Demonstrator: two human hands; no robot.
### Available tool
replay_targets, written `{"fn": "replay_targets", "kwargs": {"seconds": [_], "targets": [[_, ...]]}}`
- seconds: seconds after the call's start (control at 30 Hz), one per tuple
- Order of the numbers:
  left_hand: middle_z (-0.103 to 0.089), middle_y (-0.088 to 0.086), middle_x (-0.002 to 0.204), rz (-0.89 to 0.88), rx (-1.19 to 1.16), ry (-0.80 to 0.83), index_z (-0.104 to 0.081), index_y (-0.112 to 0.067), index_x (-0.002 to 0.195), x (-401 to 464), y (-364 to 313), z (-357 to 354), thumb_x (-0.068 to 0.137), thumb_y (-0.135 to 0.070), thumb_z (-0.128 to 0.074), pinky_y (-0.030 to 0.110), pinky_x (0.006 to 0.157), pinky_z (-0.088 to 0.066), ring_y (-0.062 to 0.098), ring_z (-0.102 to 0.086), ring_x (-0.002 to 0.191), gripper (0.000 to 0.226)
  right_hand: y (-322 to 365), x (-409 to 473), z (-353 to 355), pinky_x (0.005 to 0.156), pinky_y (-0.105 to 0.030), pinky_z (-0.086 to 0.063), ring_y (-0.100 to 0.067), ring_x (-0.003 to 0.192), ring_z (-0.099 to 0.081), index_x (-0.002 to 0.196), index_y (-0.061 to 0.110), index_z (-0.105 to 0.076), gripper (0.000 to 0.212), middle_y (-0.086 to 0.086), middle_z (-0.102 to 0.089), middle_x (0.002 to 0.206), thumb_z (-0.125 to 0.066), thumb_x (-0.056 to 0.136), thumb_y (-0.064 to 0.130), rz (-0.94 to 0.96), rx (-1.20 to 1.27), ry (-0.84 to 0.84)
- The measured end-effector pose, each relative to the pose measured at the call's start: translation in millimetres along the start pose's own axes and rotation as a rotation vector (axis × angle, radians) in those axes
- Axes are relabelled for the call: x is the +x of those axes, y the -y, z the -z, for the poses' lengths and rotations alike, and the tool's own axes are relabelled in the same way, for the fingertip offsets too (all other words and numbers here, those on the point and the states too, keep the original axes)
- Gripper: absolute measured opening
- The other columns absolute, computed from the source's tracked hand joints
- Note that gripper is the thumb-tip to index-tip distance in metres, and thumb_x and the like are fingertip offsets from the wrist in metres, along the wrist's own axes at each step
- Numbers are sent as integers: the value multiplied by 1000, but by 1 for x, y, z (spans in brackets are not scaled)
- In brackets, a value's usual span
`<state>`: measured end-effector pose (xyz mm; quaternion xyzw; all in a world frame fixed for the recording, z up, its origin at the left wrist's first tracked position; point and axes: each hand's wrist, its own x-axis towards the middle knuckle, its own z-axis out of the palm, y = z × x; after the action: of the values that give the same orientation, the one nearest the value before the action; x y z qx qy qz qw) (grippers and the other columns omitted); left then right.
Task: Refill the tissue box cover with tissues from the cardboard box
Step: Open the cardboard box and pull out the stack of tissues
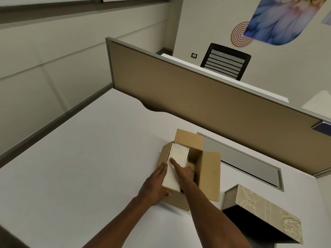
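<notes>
An open brown cardboard box [209,178] stands on the white desk, flaps spread. A white stack of tissues [176,161] lies along its left side, partly raised above the rim. My left hand [155,185] presses flat against the stack's outer left side. My right hand [184,171] lies on top of the stack, its fingers curling down the right side into the box. Both hands clasp the stack between them. The tissue box cover [265,210], beige with an embossed floral pattern, lies open at the lower right with its dark inside showing.
The white desk [80,158] stretches to the left. A grey cable flap [247,165] lies behind the box, along a tan partition [197,97]. A black mesh chair [225,60] stands beyond the partition.
</notes>
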<state>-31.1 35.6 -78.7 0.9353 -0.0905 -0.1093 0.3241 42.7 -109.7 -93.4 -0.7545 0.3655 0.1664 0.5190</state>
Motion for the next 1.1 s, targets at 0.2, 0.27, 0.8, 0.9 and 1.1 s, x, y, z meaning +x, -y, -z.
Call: {"fn": "replay_targets", "kwargs": {"seconds": [0.2, 0.27, 0.8, 0.9, 1.1], "targets": [[0, -8, 169, 2, -8, 5, 1, -23, 160, 1, 1, -1, 83, -28, -81, 27, 115, -36, 19, -26, 150, 113, 5, -1, -1, 93, -49, -58, -32, 105, -66, 116, 10, -60, 94, -12, -67, 119, -83, 53, 76, -16, 30, -16], [-1, -7, 169, 1, -11, 3, 1, -22, 160, 1, 1, -1, 83, -28, -81, 27, 115, -37, 20, -27, 149, 113, 4, 3, -2, 94, -50, -57, -32, 107, -65, 119, 11, -57, 111, -12, -65, 122, -77, 37, 83, -22, 36, -15], [0, -7, 169, 3, 24, 17, 4, -23, 160, 4, 8, -7, 81, -30, -83, 34, 115, -41, 19, -28, 149, 117, 0, 10, 9, 82, -41, -53, -27, 105, -62, 124, 13, -44, 83, -9, -60, 119, -87, 69, 56, 62, 86, 40], [0, -7, 169, 5, 22, 13, 4, -23, 160, 4, 8, -7, 81, -31, -83, 34, 114, -41, 20, -29, 148, 117, -2, 4, 9, 70, -35, -50, -22, 95, -61, 119, 14, -44, 72, -7, -59, 112, -87, 74, 49, 82, 116, 34], [-1, -6, 169, 0, 23, 2, 2, -23, 160, 3, 6, -6, 82, -32, -82, 31, 115, -39, 20, -28, 149, 116, -5, 9, 14, 65, -33, -48, -23, 97, -63, 118, 11, -47, 71, -11, -62, 115, -90, 72, 45, 104, 131, 83]]}}
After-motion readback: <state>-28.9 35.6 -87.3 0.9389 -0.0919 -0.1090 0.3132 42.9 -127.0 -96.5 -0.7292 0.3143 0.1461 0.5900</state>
